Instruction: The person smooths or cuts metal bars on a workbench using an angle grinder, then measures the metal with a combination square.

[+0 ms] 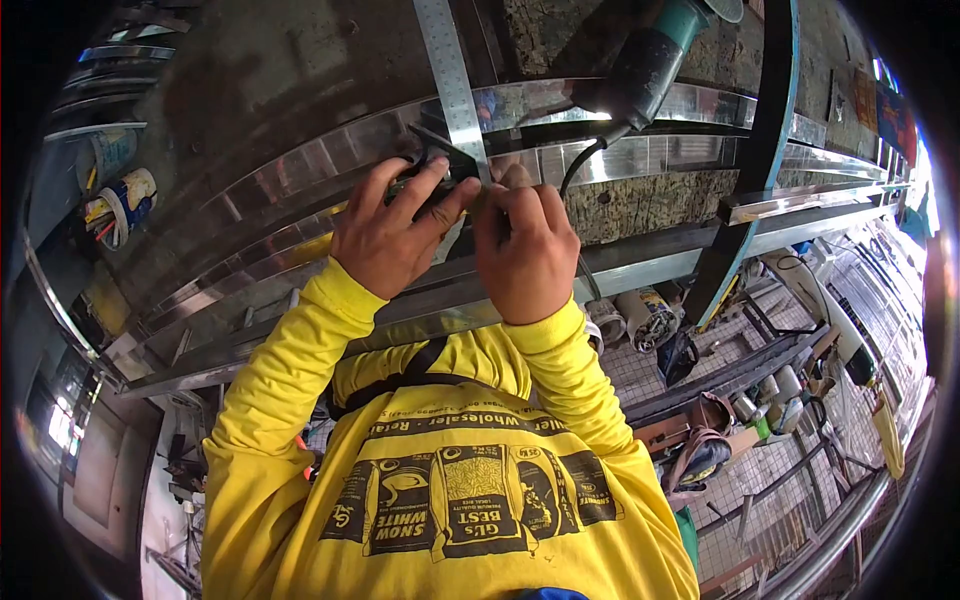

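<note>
A steel square, its marked metal blade (450, 85) reaching away from me, lies across shiny metal bars (360, 137). My left hand (390, 228) is closed on the square's dark stock, with thumb and fingers pressed near the blade's close end. Right beside it, my right hand (527, 250) has its fingers curled in a pinch at the blade's edge. Whatever those fingers hold is hidden. Under both hands run the polished bars and a long metal tube (440, 287) nearer my body.
A green and black angle grinder (655, 65) rests beyond my right hand, its black cord (575, 165) curving toward me. A dark upright bar (755, 150) crosses the bars at right. Left stands a container of pens and tools (122, 205). Below right are cluttered tools and cans (765, 395).
</note>
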{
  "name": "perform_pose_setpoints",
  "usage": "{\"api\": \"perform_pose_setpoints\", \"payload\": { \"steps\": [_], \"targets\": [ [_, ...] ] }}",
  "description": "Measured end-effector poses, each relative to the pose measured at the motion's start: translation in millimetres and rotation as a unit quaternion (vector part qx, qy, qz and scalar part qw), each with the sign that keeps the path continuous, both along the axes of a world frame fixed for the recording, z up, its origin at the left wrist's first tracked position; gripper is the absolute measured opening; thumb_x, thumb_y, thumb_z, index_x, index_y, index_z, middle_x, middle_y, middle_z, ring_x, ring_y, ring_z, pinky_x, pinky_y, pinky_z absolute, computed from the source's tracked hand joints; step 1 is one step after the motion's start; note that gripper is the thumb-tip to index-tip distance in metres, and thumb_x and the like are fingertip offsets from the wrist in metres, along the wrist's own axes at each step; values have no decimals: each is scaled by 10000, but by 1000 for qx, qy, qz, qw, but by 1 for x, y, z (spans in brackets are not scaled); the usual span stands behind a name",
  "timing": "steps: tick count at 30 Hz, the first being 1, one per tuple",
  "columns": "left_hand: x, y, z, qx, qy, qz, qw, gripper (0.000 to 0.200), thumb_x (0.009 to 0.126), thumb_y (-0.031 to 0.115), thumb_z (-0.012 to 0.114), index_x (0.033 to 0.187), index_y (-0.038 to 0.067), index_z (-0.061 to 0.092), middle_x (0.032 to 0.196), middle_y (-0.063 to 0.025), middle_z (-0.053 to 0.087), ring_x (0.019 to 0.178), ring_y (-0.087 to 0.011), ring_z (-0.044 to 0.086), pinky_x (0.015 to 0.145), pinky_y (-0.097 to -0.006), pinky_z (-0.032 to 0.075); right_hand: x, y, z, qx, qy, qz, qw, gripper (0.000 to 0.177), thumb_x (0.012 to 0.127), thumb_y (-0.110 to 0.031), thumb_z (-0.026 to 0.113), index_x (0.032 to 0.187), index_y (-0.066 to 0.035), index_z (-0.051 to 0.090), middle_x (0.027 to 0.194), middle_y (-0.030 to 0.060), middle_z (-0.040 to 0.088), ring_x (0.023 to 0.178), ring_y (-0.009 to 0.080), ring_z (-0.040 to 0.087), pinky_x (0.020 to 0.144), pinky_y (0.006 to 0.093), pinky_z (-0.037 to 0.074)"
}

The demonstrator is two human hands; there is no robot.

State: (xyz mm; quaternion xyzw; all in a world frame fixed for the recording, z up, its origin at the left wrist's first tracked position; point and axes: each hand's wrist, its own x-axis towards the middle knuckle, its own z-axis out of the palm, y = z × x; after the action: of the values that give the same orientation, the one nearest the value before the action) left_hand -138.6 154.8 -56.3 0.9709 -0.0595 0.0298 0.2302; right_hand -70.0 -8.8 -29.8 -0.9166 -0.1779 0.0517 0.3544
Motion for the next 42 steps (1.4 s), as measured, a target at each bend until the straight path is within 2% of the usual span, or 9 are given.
{"api": "perform_pose_setpoints", "payload": {
  "steps": [13, 17, 23, 26, 29, 32, 35, 38, 42],
  "targets": [
    [1, 2, 0, -10, 1, -5, 1000, 497, 842, 173, 748, 1328, 268, 706, 1369, -22, 596, 1163, -308, 545, 967, -410, 533, -7, -8, 0, 17, 11, -8, 1000, 114, 843, -27, 756, 898, -66, 665, 769, 123, 584, 642, 334, 600, 556, 432, 477],
    [2, 2, 0, -5, 0, -9, 1000, 504, 837, 173, 753, 1329, 270, 706, 1366, -22, 599, 1161, -306, 547, 965, -407, 534, -6, -9, -1, 12, 6, -3, 1000, 122, 833, -22, 759, 908, -58, 670, 786, 123, 598, 654, 327, 615, 571, 418, 498],
    [1, 2, 2, 2, 6, -6, 1000, 486, 850, 182, 755, 1326, 271, 710, 1367, -16, 601, 1158, -303, 550, 958, -409, 537, 6, 0, -3, 33, -5, 12, 999, 132, 838, -46, 726, 933, -44, 634, 896, 136, 588, 692, 359, 633, 603, 428, 530],
    [3, 2, 2, -5, -2, -6, 1000, 489, 851, 178, 752, 1329, 268, 707, 1365, -18, 605, 1151, -306, 555, 954, -412, 539, -9, -13, -2, 6, 25, 13, 1000, 127, 836, -41, 719, 932, -45, 637, 895, 145, 593, 700, 363, 635, 605, 430, 529],
    [1, 0, 0, -9, -8, -4, 1000, 489, 850, 178, 754, 1329, 264, 707, 1350, -25, 616, 1143, -309, 560, 955, -418, 539, -13, -22, 4, 18, 64, 4, 998, 137, 812, 23, 724, 902, -62, 665, 774, 111, 583, 645, 317, 615, 585, 414, 499],
    [4, 1, -1, -7, -16, -5, 1000, 483, 847, 180, 759, 1321, 260, 713, 1329, -30, 629, 1139, -312, 564, 953, -424, 540, -14, -38, 17, 36, 91, 15, 995, 141, 805, 37, 703, 898, -59, 659, 758, 107, 571, 634, 307, 610, 589, 409, 503],
    [3, 0, 1, -9, -19, -5, 1000, 471, 843, 180, 766, 1306, 254, 724, 1320, -34, 633, 1142, -313, 566, 952, -425, 540, -11, -42, 20, 14, 91, 31, 995, 215, 816, 25, 678, 1009, -67, 696, 784, 107, 580, 641, 303, 610, 596, 403, 512],
    [4, 0, 2, -26, -26, 4, 999, 464, 836, 172, 776, 1292, 245, 733, 1318, -41, 630, 1147, -313, 570, 956, -425, 538, -2, -36, 22, 5, 66, 54, 996, 375, 817, 1, 667, 1180, -89, 706, 815, 107, 584, 662, 301, 614, 614, 397, 525],
    [2, 2, 2, -26, -32, 7, 999, 468, 824, 163, 794, 1283, 225, 736, 1317, -52, 626, 1149, -313, 573, 970, -427, 529, 8, -33, 18, -55, 17, 126, 990, 511, 788, -28, 689, 1290, -121, 687, 835, 99, 586, 696, 294, 625, 640, 393, 540]
  ]
}}
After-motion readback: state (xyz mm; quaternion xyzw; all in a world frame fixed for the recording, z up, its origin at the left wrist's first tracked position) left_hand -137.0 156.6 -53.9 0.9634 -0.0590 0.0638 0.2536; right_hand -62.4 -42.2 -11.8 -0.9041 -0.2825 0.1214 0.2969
